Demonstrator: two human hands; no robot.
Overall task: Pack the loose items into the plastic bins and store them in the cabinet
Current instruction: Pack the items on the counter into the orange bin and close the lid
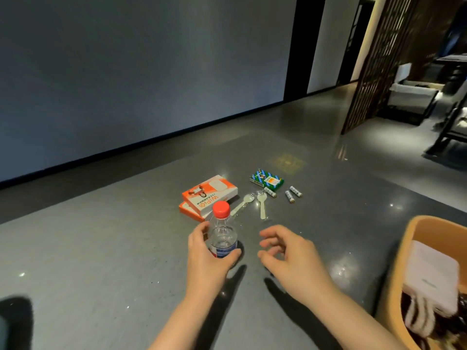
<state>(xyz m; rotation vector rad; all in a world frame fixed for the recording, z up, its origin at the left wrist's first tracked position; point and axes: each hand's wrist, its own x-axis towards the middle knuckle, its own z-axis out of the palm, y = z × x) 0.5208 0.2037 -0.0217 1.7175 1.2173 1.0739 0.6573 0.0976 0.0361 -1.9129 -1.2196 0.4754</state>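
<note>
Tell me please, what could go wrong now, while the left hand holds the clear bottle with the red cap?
1. The left hand grips the clear plastic bottle with the red cap low on its body, so the bottle may tip on the way to the orange plastic bin.
2. The three small white batteries lie loose on the glossy grey floor and may roll if bumped.
3. The right hand is near the two white plastic forks and may knock them.

Red-capped clear bottle (223, 233), orange-white boxes (208, 195), green-blue striped pack (266, 179), orange bin (404, 261)
</note>
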